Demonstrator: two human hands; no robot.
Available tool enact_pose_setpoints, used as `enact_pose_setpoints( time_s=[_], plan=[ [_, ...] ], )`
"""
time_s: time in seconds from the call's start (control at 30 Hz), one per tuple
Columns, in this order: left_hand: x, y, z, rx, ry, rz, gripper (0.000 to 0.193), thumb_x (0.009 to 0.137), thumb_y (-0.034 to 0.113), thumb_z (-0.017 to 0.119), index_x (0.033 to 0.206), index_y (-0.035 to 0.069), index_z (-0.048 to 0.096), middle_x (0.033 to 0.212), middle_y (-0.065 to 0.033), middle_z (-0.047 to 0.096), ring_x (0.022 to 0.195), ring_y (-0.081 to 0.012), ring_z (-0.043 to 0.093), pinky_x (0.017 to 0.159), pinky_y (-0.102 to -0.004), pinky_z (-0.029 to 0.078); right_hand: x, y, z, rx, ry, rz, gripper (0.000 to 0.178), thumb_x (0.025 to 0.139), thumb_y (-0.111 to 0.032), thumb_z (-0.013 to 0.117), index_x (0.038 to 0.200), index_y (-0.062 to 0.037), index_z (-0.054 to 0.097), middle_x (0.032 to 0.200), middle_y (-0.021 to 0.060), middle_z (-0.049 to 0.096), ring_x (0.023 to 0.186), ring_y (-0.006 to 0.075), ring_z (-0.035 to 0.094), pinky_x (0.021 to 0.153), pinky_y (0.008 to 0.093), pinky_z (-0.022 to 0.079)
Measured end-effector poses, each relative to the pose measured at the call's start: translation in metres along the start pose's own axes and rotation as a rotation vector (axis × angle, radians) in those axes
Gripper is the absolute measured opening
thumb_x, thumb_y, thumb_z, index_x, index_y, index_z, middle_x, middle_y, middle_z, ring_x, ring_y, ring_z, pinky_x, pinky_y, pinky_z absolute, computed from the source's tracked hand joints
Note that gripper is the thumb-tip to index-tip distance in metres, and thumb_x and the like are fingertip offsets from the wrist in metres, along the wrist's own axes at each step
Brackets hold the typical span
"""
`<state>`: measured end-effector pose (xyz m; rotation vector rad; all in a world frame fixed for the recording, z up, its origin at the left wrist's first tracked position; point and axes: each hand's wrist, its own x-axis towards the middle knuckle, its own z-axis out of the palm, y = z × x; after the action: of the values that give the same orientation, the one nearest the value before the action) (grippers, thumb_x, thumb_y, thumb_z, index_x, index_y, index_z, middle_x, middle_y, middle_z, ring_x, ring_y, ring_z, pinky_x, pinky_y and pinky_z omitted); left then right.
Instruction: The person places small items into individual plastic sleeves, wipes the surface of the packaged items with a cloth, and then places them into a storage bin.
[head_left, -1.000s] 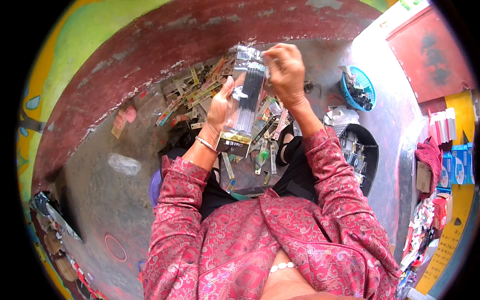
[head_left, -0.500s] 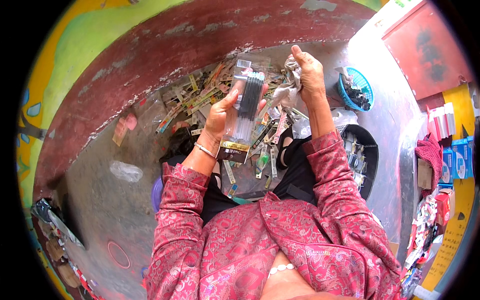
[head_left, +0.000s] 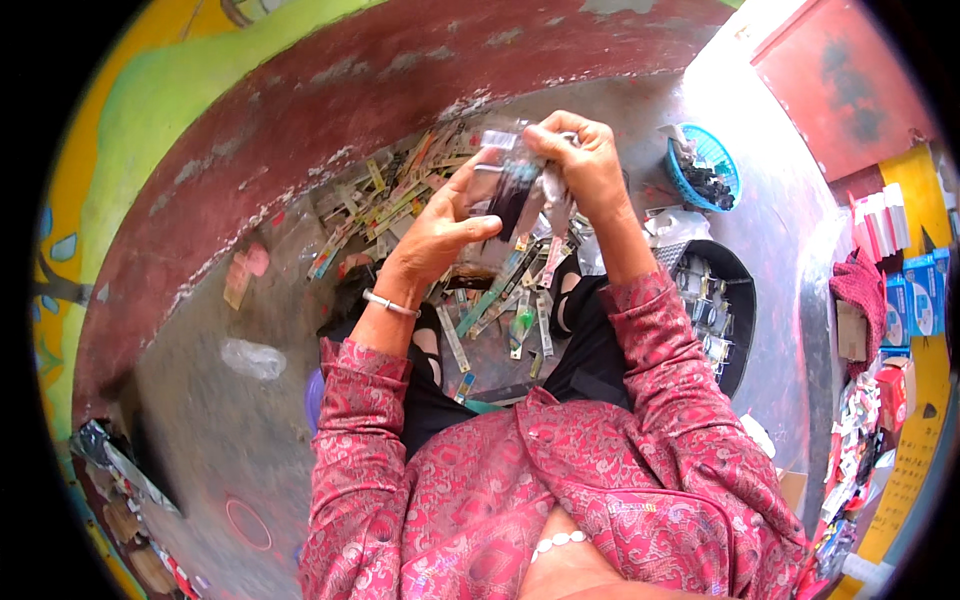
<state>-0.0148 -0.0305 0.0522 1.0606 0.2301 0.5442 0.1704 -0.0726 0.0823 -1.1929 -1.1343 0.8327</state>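
Above the littered floor, my hands meet around a clear plastic packet of slim black sticks (head_left: 511,200) that look like pens or refills. The packet is blurred by motion. My left hand (head_left: 440,230) holds its left side, thumb in front and fingers partly hidden behind the plastic. At the packet's top right, my right hand (head_left: 592,165) is closed, thumb and fingers pressed on the upper edge. A crumpled grey cloth (head_left: 556,196) hangs from my right hand, against the packet.
A heap of narrow printed strips (head_left: 400,190) covers the floor beyond my feet. To the right stand a blue basket (head_left: 738,180) with dark pieces and a black tub (head_left: 742,310) of small packets. A clear plastic bag (head_left: 252,358) lies at left. Blue boxes (head_left: 925,290) sit far right.
My right hand has come left and down with the cloth and now meets the packet's top. The packet has tilted and drawn upward; its gold-and-black label no longer shows.
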Motion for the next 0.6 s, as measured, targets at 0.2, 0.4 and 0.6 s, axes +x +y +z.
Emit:
enact_pose_setpoints(
  time_s=[0.2, 0.4, 0.6],
  plan=[
    [0.019, 0.006, 0.001, 0.506, 0.163, 0.076, 0.020, 0.071, 0.008, 0.069, 0.089, 0.000, 0.064, 0.081, 0.0012, 0.060, 0.076, -0.0067, 0.054, 0.068, -0.0236, 0.045, -0.002, -0.017, 0.016, -0.386, 0.009, -0.258, 0.014, 0.075, -0.013, 0.066, 0.069, -0.0011, 0.061, 0.061, 0.0064, 0.057, 0.063, 0.0074, 0.053, 0.057, 0.0267, 0.044],
    [0.015, 0.011, 0.015, 0.231, 0.141, 0.045, 0.033, 0.080, 0.011, 0.063, 0.109, -0.003, 0.056, 0.086, -0.0048, 0.063, 0.076, -0.0086, 0.058, 0.071, -0.0219, 0.046, 0.009, -0.017, 0.012, -0.306, 0.005, -0.061, 0.023, 0.071, -0.021, 0.065, 0.070, 0.0010, 0.063, 0.059, 0.0139, 0.060, 0.056, 0.0137, 0.058, 0.055, 0.0297, 0.046],
    [0.005, 0.013, 0.013, 0.081, 0.187, 0.024, 0.027, 0.082, 0.010, 0.060, 0.105, -0.003, 0.053, 0.084, -0.0092, 0.064, 0.076, -0.0150, 0.062, 0.072, -0.0263, 0.050, 0.014, -0.022, 0.022, -0.475, 0.000, -0.160, 0.022, 0.073, -0.021, 0.066, 0.071, 0.0010, 0.063, 0.060, 0.0091, 0.060, 0.058, 0.0124, 0.056, 0.055, 0.0273, 0.044]
  ],
)
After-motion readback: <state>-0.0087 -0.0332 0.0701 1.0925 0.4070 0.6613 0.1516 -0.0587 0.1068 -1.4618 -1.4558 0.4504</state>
